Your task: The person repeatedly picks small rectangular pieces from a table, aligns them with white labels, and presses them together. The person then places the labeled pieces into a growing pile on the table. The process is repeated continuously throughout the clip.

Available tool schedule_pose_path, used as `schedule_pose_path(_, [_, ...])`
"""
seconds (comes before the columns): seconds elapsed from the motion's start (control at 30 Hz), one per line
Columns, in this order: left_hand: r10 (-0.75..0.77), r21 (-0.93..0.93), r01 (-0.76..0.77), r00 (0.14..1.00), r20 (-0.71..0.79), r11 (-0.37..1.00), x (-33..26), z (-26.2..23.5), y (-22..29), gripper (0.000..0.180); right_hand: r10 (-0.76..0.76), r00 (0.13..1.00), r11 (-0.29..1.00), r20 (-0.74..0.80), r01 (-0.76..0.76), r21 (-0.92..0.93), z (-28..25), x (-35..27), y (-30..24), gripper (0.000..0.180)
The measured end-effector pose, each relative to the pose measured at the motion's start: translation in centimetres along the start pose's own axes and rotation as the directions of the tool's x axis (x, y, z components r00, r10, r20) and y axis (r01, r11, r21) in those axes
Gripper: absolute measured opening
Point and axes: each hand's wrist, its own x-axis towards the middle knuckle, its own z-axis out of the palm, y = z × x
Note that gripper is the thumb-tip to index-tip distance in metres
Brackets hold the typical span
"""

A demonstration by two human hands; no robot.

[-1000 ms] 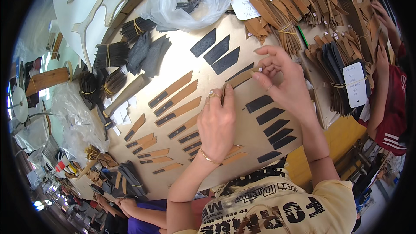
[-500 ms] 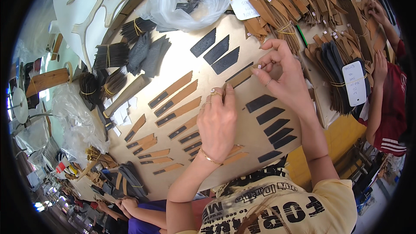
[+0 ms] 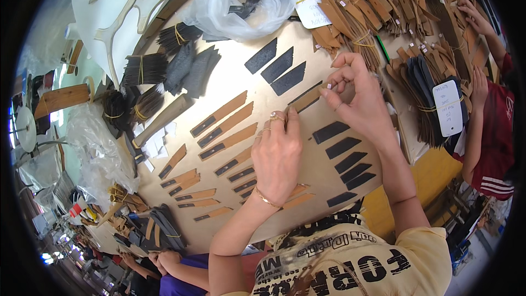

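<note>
Under the fingertips of my left hand (image 3: 278, 159) lies the near end of a brown leather strip (image 3: 307, 97) with a dark edge, held against the board. My right hand (image 3: 359, 96) is at the strip's far end. Its thumb and a fingertip are closed round a small white tag (image 3: 329, 85); whether the tag touches the strip I cannot tell. Brown leather strips with black ends (image 3: 227, 126) lie in rows left of my left hand. Black slanted leather pieces (image 3: 331, 130) lie below my right hand, and more black pieces (image 3: 276, 66) lie beyond the strip.
A clear plastic bag (image 3: 235, 8) with black pieces stands at the back. Bundles of brown strips (image 3: 356, 16) and black strips (image 3: 424, 96) fill the right side. A hammer (image 3: 159, 123) lies at left beside dark bundles (image 3: 143, 70). Co-workers' hands (image 3: 479, 87) show at right and lower left.
The view has shifted slightly, so the board's contents sit a little further right. Both hands keep nearly the same pose at the strip.
</note>
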Motion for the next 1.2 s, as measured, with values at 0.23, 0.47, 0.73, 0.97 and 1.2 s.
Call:
schedule_pose_path(0.23, [-0.013,-0.061,0.01,0.999,-0.04,0.998,0.2,0.0,-0.2,0.024,-0.389,0.921,0.802,0.009,0.344,-0.489,1.0,-1.4,-0.1,0.028])
schedule_pose_path(0.47, [-0.129,-0.355,0.12,0.992,-0.001,0.927,0.2,-0.4,-1.0,0.017,-0.484,0.873,0.543,0.06,0.353,-0.762,3.3,-4.4,-0.2,0.034])
schedule_pose_path(0.73, [-0.188,-0.612,0.16,0.982,0.02,0.775,0.4,-1.5,-1.7,0.019,-0.425,0.887,0.431,0.182,0.375,-0.821,4.6,-4.8,-1.4,0.042])
schedule_pose_path(0.97, [-0.253,-0.688,0.264,0.96,0.12,0.676,0.8,-2.2,-1.5,0.034,-0.363,0.932,0.755,-0.005,0.29,-0.588,5.1,-5.4,-3.3,0.043])
schedule_pose_path(1.2, [-0.18,-0.686,0.098,0.982,-0.049,0.721,0.5,-1.7,-1.6,0.036,-0.206,0.968,0.972,-0.14,0.187,-0.139,5.0,-3.6,-2.4,0.023])
